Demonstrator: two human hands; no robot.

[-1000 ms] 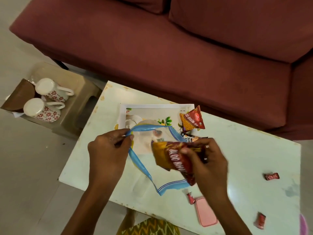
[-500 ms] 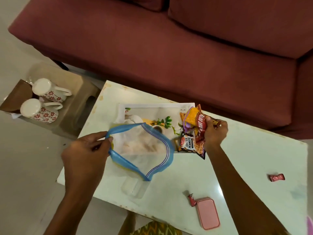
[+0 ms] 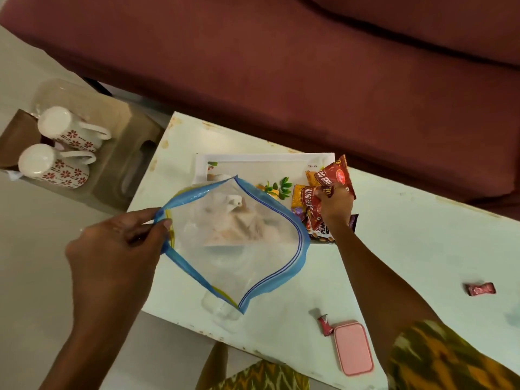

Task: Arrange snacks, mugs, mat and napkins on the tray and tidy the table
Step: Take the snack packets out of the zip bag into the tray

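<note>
Head view, the only one.

Left hand (image 3: 118, 249) pinched shut on the blue rim of a clear zip bag (image 3: 239, 243), thumb and forefinger at the mouth's near-left corner. Bag mouth gaping wide, hanging over the table (image 3: 408, 249), apparently empty; cannot tell for certain through the film.

Right hand (image 3: 334, 205) reaching away, fingers closed down on a snack packet (image 3: 305, 199) at the right end of the tray (image 3: 267, 159). Whether gripped or merely pressed flat: cannot tell. Second red packet (image 3: 336, 171) just beyond the fingers, overlapping the tray's far-right corner. Peanut packet (image 3: 322, 235) under the wrist, on the near side.

Tray beyond the bag, long axis running left to right; its left and middle partly veiled by the bag.

Two mugs (image 3: 62, 153) well left of the left hand, off the table, on a low stool (image 3: 126, 153). Nearer to the left hand by far; bag needs dropping first.

Loose sweets: one (image 3: 481, 289) far right of the right forearm, one (image 3: 325, 325) near it, touching a pink case (image 3: 353, 347).

Judgement: snacks being settled on the tray; mugs, mat, napkins not yet on it.
</note>
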